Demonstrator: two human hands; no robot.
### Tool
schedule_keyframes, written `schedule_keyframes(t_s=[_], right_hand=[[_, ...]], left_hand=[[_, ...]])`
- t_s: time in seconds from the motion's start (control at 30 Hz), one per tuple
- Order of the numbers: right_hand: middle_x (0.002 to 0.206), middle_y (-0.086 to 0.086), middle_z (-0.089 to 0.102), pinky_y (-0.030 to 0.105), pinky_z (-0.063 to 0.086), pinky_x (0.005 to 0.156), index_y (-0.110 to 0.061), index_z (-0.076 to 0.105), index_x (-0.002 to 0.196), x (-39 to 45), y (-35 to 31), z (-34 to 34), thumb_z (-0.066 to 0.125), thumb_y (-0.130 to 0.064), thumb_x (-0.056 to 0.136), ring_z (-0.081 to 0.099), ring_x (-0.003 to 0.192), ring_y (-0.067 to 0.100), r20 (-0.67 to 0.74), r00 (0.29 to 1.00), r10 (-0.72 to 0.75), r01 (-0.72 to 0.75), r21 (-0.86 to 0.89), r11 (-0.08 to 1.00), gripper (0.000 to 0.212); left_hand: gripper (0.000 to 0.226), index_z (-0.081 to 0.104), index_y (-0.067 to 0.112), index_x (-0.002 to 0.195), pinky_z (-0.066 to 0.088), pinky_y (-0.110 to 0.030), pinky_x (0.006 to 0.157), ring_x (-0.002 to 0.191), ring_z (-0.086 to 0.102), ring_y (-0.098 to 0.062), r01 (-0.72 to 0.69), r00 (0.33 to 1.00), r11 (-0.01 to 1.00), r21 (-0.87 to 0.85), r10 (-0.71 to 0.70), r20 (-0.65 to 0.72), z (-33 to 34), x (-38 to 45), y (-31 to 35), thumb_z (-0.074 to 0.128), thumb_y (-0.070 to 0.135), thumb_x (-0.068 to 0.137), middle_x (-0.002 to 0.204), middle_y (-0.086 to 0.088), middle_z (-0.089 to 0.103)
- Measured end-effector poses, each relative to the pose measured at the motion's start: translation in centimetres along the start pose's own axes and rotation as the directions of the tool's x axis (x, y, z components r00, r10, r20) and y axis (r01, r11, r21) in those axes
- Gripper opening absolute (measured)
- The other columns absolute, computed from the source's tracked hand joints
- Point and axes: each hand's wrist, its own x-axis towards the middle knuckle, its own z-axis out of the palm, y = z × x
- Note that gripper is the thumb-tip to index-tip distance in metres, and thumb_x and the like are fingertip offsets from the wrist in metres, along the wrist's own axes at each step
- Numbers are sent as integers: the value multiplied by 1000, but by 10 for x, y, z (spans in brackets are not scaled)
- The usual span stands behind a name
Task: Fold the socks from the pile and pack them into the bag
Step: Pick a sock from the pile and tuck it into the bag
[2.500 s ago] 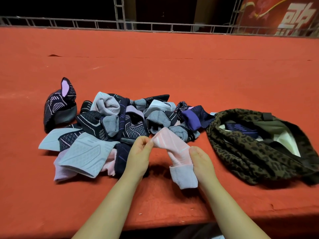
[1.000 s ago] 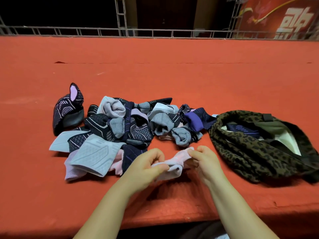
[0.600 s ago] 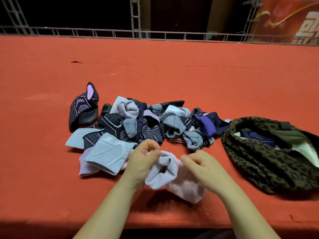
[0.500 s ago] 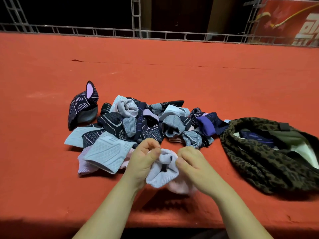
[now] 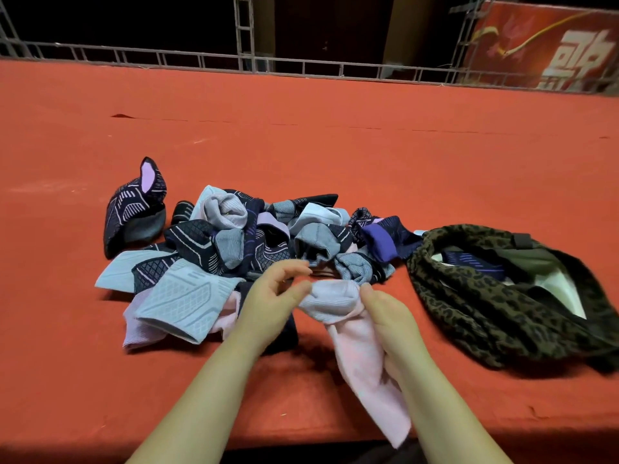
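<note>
We had the red felt-covered table (image 5: 335, 145) filling most of the view, metal truss railing (image 5: 301, 67) along its far edge and a red banner (image 5: 542, 45) top right. The leopard-print bag (image 5: 475, 306) lay open on the right side of the table, a dark blue striped sock (image 5: 475, 262) visible inside. The sock pile (image 5: 234, 249) sat left of center, mostly navy, grey and light blue, just beside the bag's left edge; one patterned dark sock (image 5: 134, 212) stood apart at the pile's left. The pink sock (image 5: 355, 333) was in front of the pile, cuff end bunched up between both hands, foot trailing toward the near table edge. Right hand (image 5: 392, 323) had fingers curled round it, gripping. Left hand (image 5: 268, 306) pinched the cuff with the thumb, other fingers loosely curled above it.
</note>
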Motion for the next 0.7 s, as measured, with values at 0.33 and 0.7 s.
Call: schedule_keyframes(t_s=[0.33,0.7], right_hand=[[91,23,68,38,54,72,6,64,99,-28,-10,27,48,-40,90,65,80,31,170,985,9,-64,320,945,49],[100,17,71,29,55,80,-2,69,101,-26,-14,20,49,-44,83,67,91,23,307,951,36,-119,256,959,50]], left_hand=[[23,59,32,82,42,-10,71,74,56,2,-85,991,983,160,67,120,29,-27,2,69,23,63,82,5,59],[14,53,21,66,39,-16,61,58,50,0,35,973,990,140,-65,221,9,-15,1,62,28,74,61,12,57]])
